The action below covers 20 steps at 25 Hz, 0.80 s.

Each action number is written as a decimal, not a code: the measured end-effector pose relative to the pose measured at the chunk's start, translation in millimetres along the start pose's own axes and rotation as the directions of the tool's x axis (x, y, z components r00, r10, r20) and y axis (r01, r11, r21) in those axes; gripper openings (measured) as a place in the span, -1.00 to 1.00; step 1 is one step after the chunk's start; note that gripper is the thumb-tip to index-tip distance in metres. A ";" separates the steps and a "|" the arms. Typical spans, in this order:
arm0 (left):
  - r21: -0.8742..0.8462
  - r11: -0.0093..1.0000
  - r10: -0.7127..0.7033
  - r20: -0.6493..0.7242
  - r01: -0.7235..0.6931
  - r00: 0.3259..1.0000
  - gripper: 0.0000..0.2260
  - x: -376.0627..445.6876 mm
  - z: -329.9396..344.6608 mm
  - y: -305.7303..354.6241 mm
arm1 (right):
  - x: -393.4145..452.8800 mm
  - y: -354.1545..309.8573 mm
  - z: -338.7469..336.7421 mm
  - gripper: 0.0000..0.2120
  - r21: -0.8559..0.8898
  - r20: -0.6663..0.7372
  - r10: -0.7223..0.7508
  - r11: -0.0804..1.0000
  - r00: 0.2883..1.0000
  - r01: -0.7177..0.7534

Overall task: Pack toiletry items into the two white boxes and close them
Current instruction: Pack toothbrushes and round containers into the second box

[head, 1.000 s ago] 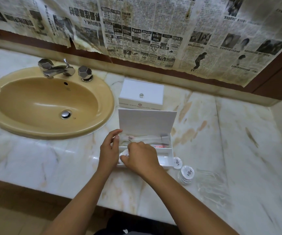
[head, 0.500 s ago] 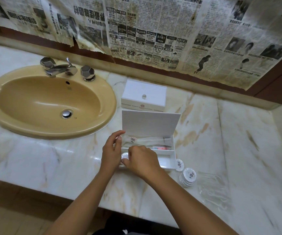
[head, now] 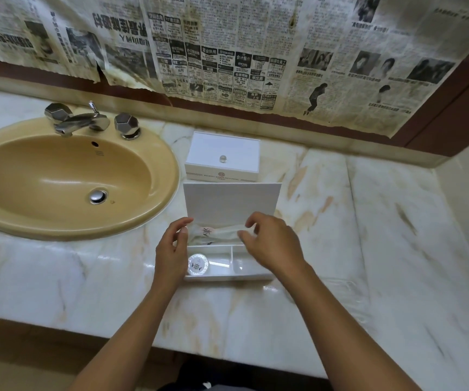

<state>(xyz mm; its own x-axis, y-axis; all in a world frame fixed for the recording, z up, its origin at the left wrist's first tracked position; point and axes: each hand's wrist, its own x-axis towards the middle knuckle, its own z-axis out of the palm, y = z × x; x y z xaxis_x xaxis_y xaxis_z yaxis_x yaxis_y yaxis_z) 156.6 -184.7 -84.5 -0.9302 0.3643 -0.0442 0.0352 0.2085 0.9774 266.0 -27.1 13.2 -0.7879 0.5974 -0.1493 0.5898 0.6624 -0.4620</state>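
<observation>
Two boxes: the closed box point(head: 222, 156) sits at twelve o'clock, seemingly finished. The open box point(head: 229, 261) holds a round tin point(head: 198, 265); left hand point(head: 171, 249) and right hand point(head: 272, 244) hover with fingers spread, lid still up.

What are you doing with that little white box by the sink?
A person is packing small toiletries into an open white box on the marble counter. A round packet lies in its front left compartment, and wrapped items fill the back one. The left hand is at the box's left side, the right hand hovers over its right, neither plainly gripping anything. A second white box sits closed behind it.
</observation>
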 end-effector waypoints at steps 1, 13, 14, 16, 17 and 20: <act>0.005 1.000 -0.002 0.000 0.002 1.000 -0.74 -0.2 0.5 0.0 | 2.1 11.4 -4.5 -0.77 0.000 -0.027 0.036 0.999 0.999 -0.036; 0.020 1.000 0.003 -0.008 -0.003 1.000 -0.73 -0.1 0.6 -1.2 | 6.0 83.9 -13.0 -0.63 -0.166 0.191 0.272 0.956 0.943 -0.242; 0.020 1.000 0.005 -0.006 -0.005 1.000 -0.73 -0.4 0.9 -1.3 | 3.7 85.4 -8.4 -0.62 -0.197 0.233 0.282 0.951 0.930 -0.239; 0.023 1.000 0.009 -0.003 -0.009 1.000 -0.73 -0.2 0.8 -1.1 | 0.4 86.5 4.2 -0.62 -0.244 0.287 0.286 0.945 0.914 -0.219; 0.027 1.000 0.010 -0.002 -0.010 1.000 -0.73 0.1 0.5 -0.8 | 0.0 87.1 10.0 -0.64 -0.258 0.294 0.282 0.944 0.913 -0.208; 0.038 0.999 0.014 -0.002 -0.014 1.000 -0.72 0.9 0.0 -0.8 | 1.9 89.6 18.4 -0.74 -0.260 0.270 0.265 0.946 0.926 -0.194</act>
<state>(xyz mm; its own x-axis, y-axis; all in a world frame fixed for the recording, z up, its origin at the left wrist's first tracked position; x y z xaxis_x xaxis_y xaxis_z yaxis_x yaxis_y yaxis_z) 155.7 -184.5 -85.3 -0.9304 0.3654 -0.0299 0.0623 0.2379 0.9693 314.1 25.0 -44.6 -0.6212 0.6064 -0.4964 0.7571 0.6279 -0.1804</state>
